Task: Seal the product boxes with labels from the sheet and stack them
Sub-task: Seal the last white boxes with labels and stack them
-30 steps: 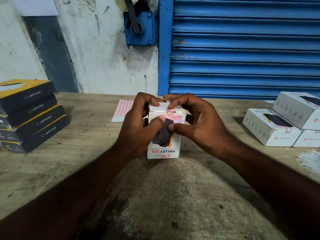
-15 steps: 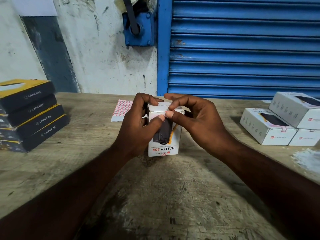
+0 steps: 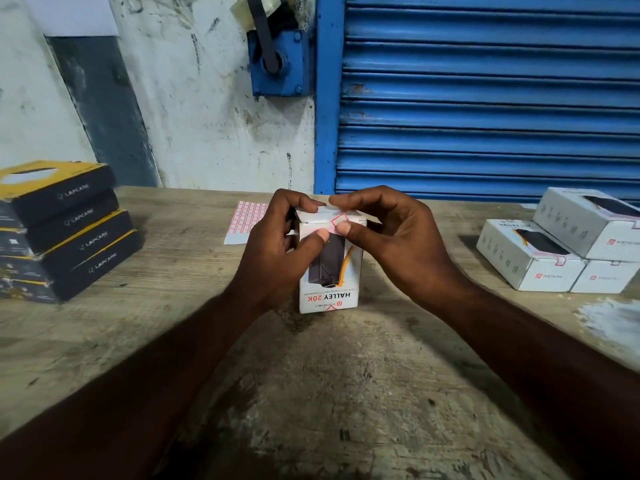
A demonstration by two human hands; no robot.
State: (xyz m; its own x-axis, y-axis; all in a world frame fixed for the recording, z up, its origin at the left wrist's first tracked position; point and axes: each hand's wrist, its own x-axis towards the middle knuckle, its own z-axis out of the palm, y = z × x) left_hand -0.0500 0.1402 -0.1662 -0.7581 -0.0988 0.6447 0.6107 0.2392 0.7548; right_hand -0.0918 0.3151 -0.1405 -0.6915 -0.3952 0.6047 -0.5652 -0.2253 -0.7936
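A white "HALLEY 20K" product box (image 3: 332, 289) stands on end, print upside down, in the middle of the wooden table (image 3: 173, 306). My left hand (image 3: 273, 258) grips its left side, thumb across the front near the top edge. My right hand (image 3: 391, 244) curls over the top right, thumb and forefinger pressing a red-bordered label (image 3: 337, 221) over the top front edge. The label sheet (image 3: 247, 220) lies flat behind my left hand, partly hidden.
Three white boxes (image 3: 554, 251) with labels on them sit stacked at the right. A stack of several black and yellow LAPCARE boxes (image 3: 59, 230) stands at the left. A blue shutter (image 3: 485, 98) and a wall close the table's far side.
My right thumb has slid up to the box's top front edge, folding the label over it. Both hands keep hold of the box, which has stayed in place.
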